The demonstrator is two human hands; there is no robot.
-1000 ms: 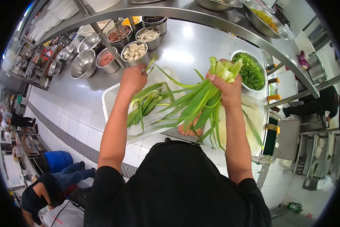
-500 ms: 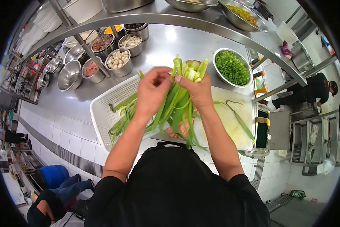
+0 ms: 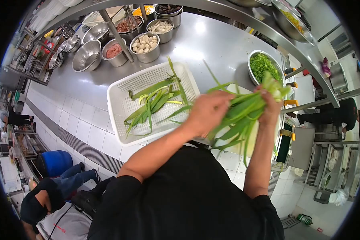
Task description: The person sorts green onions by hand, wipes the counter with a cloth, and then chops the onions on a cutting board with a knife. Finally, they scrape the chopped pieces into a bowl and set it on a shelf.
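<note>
My right hand is closed around a bunch of green onions, with the pale cut ends up at the right and the long leaves hanging left and down. My left hand, blurred by motion, is at the leafy side of the bunch with its fingers curled in on a green onion leaf. A white perforated basket stands to the left with several loose leaves in it. Under the bunch, a pale cutting board is partly hidden. Behind my right hand is a steel bowl of chopped greens.
Steel pots of peeled garlic, pale pieces and minced meat line the back left, beside a colander bowl. A metal shelf post rises there. Yellow-handled tools are at the right. Another person is at lower left.
Both hands and the bunch have moved right, away from the basket. My hands have drawn apart, the left now at the leaves. The view has shifted, and the basket shows more fully.
</note>
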